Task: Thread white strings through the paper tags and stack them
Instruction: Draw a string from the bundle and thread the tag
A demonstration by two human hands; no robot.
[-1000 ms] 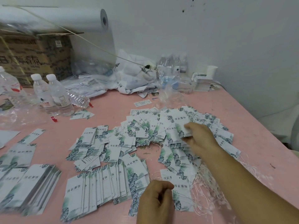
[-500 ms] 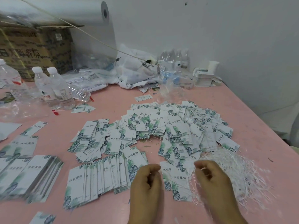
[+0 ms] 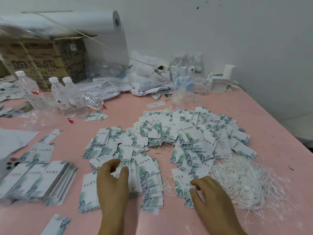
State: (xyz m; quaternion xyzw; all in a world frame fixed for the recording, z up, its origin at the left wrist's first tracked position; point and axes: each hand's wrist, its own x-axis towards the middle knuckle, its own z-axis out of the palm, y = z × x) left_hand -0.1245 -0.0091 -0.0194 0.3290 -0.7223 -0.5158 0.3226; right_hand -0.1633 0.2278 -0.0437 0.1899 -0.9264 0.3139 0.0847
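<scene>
At the far left of the pink table [image 3: 254,116], neat stacks of leaf-printed tags [image 3: 39,182] are lying side by side, well apart from the water bottles [image 3: 67,97] and the cardboard box [image 3: 42,60] standing behind them. Toward the middle, a fanned row of finished tags [image 3: 147,180] is spreading across the near edge, and the left hand [image 3: 112,182] is hovering over it with fingers loosely curled; whether it is pinching anything between thumb and forefinger cannot be told from here. Beyond it, the loose pile of paper tags [image 3: 186,139] is sprawling across the centre of the table. The right hand [image 3: 208,195] is resting over a tag just beside the fanned row, fingers bent toward the palm, and whether a string is caught in them is not clear. Just to its right, the tangle of white strings [image 3: 245,182] is lying in a loose heap, touching the pile's near edge.

The step appears to be picking out one string for one tag. Doing it well probably means teasing a single strand free of the tangle, steadying the tag flat with the other hand, and feeding the end squarely through the punched hole before laying it on the row.
</scene>
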